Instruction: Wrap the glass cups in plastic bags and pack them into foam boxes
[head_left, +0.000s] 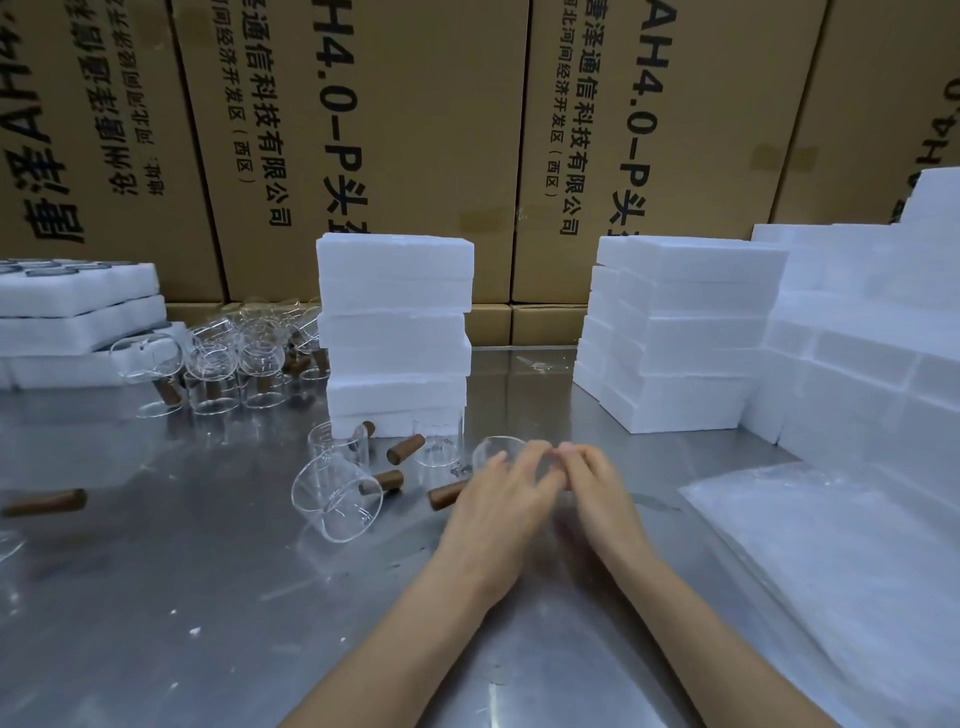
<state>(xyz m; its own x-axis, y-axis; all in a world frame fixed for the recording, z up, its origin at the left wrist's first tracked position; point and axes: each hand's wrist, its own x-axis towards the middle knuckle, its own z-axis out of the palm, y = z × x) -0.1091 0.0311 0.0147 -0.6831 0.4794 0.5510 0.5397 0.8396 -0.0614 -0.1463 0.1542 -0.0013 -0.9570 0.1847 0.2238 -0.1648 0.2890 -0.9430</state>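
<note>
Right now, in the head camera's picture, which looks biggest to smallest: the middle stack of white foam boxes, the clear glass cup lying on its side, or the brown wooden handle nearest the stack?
1. Middle stack of white foam boxes
2. Clear glass cup lying on its side
3. Brown wooden handle

The cup lies nearer the camera, which flatters its size.

Single head view, looking forward-down across steel table (156, 597), close over hands, facing cartons (415, 130).

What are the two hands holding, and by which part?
Both hands grasp one glass cup by its body; its wooden handle is left free.
</note>
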